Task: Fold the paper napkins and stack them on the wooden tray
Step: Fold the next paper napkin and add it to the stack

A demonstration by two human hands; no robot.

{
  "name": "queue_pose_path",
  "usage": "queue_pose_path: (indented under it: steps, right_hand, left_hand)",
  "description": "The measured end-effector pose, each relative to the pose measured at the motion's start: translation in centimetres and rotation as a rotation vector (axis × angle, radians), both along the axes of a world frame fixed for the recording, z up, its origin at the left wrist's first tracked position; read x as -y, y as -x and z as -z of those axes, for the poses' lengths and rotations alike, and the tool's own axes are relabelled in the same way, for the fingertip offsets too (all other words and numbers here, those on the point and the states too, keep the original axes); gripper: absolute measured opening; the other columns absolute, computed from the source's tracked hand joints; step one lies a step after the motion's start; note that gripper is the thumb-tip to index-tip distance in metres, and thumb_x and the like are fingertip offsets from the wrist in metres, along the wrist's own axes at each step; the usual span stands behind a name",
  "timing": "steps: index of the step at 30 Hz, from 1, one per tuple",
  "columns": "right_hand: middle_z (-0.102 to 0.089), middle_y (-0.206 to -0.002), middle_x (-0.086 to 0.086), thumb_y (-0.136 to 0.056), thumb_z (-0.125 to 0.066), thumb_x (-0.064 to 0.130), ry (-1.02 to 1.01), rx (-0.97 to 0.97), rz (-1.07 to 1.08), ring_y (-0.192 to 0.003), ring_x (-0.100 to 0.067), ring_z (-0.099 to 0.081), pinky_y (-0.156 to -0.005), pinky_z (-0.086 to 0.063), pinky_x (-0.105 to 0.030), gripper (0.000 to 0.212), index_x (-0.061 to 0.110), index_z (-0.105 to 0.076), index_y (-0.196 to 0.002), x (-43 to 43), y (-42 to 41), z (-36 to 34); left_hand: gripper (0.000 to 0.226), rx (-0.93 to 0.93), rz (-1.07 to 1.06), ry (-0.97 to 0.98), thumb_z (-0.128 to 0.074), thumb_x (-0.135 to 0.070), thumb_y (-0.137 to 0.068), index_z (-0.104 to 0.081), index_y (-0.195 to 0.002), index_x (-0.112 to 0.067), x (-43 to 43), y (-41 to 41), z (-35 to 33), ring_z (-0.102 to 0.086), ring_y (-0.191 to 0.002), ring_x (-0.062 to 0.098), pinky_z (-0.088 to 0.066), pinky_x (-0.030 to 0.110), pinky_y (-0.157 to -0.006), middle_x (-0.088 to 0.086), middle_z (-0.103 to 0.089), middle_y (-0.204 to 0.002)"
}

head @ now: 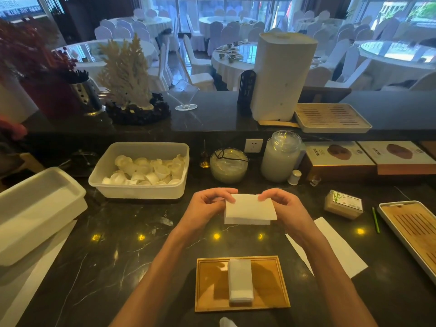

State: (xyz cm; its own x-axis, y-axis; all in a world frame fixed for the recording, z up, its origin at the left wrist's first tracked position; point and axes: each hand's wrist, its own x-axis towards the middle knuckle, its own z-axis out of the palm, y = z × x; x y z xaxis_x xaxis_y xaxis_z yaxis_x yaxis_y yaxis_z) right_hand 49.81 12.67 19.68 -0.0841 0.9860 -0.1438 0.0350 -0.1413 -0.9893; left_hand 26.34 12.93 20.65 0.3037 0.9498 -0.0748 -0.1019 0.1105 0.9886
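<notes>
A white paper napkin (249,209), folded over, is held above the dark marble counter (122,244), its far corners pinched by the left hand (204,206) and right hand (284,205). Nearer, a stack of folded napkins (240,280) lies on the wooden tray (271,286).

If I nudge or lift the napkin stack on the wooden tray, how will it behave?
Likely light and floppy: the napkin stack is thin folded paper. A push would probably shear its loose layers or slide it across the smooth wooden tray.
</notes>
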Motion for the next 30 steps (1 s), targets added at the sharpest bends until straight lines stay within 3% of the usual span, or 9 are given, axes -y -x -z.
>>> queue_pose_path:
  steps: [3,5,7,10,15,18,21,25,30]
  right_hand:
    - [-0.073,-0.091,0.019,-0.094,-0.066,0.004,-0.021,0.010,-0.002,-0.095,0.007,-0.067,-0.062,-0.059,-0.020,0.033,0.030,-0.078,-0.078,-0.1,0.1,-0.2]
    - [-0.072,-0.092,0.020,-0.093,-0.066,0.004,-0.055,0.027,0.015,-0.096,0.007,-0.067,-0.061,-0.060,-0.020,0.033,0.030,-0.078,-0.077,-0.2,0.1,-0.2]
    - [-0.072,-0.093,0.019,-0.092,-0.068,0.005,-0.086,0.037,0.039,-0.097,0.006,-0.067,-0.061,-0.060,-0.021,0.030,0.029,-0.077,-0.078,-0.3,0.0,-0.1]
    - [-0.071,-0.094,0.020,-0.092,-0.070,0.008,-0.120,0.085,0.019,-0.099,0.006,-0.067,-0.060,-0.059,-0.020,0.028,0.032,-0.075,-0.079,-0.3,-0.1,-0.2]
    - [-0.072,-0.099,0.022,-0.094,-0.068,0.015,-0.156,0.115,-0.055,-0.101,0.002,-0.068,-0.062,-0.059,-0.017,0.029,0.043,-0.075,-0.095,-0.4,0.2,-0.5]
    - [-0.071,-0.115,0.011,-0.099,-0.059,0.037,0.002,-0.029,0.000,-0.110,-0.011,-0.068,-0.072,-0.061,-0.024,0.025,0.045,-0.065,-0.121,-0.8,0.9,-0.1]
    - [-0.070,-0.118,-0.001,-0.095,-0.060,0.045,0.192,-0.236,0.055,-0.107,-0.024,-0.072,-0.072,-0.063,-0.033,0.035,0.033,-0.060,-0.128,-0.5,1.5,0.9]
    - [-0.076,-0.100,0.014,-0.086,-0.077,0.026,0.088,-0.081,0.064,-0.102,-0.013,-0.073,-0.069,-0.060,-0.023,0.052,0.039,-0.055,-0.131,0.3,1.4,2.1]
    - [-0.074,-0.085,0.029,-0.088,-0.077,0.021,0.053,0.118,-0.027,-0.088,0.011,-0.069,-0.057,-0.054,-0.008,0.062,0.045,-0.046,-0.135,0.4,1.1,2.2]
  left_hand:
    - [0.019,0.036,0.010,0.024,-0.066,-0.007,-0.094,-0.077,-0.085,-0.020,0.1,-0.2,-0.1,-0.068,-0.115,0.014,-0.063,0.033,-0.080,-0.006,-0.072,-0.118]
    - [0.011,0.087,0.006,0.039,-0.067,-0.018,-0.095,-0.073,-0.104,-0.021,0.2,-0.1,-0.2,-0.069,-0.115,0.019,-0.064,0.034,-0.080,0.000,-0.072,-0.120]
    - [0.031,0.134,0.047,0.103,-0.060,-0.035,-0.096,-0.063,-0.122,-0.020,0.0,-0.1,-0.3,-0.069,-0.115,0.026,-0.064,0.036,-0.081,0.009,-0.070,-0.123]
    - [0.035,0.035,0.061,0.206,-0.054,-0.045,-0.097,-0.060,-0.123,-0.023,-0.3,-0.3,-0.7,-0.074,-0.104,0.020,-0.062,0.029,-0.074,0.011,-0.069,-0.123]
    - [0.029,-0.070,0.190,0.121,-0.070,-0.028,-0.092,-0.062,-0.120,-0.024,-0.2,-0.1,0.3,-0.067,-0.111,0.019,-0.062,0.029,-0.082,0.001,-0.063,-0.120]
    - [0.027,-0.158,0.092,0.082,-0.069,-0.023,-0.093,-0.060,-0.119,-0.021,-0.2,-0.6,0.8,-0.067,-0.104,0.017,-0.062,0.024,-0.075,0.001,-0.062,-0.117]
    - [0.029,-0.181,-0.034,0.095,-0.069,-0.024,-0.094,-0.056,-0.119,-0.017,0.0,-1.2,1.9,-0.067,-0.104,0.017,-0.060,0.022,-0.071,0.002,-0.061,-0.117]
    - [0.033,-0.156,0.032,0.170,-0.071,-0.027,-0.093,-0.053,-0.119,-0.018,0.6,-1.1,3.4,-0.072,-0.103,0.018,-0.063,0.026,-0.073,0.003,-0.064,-0.119]
    - [0.026,-0.235,0.043,0.127,-0.063,-0.042,-0.096,-0.060,-0.115,-0.024,1.9,-1.5,5.1,-0.070,-0.102,0.008,-0.058,0.019,-0.074,-0.005,-0.067,-0.114]
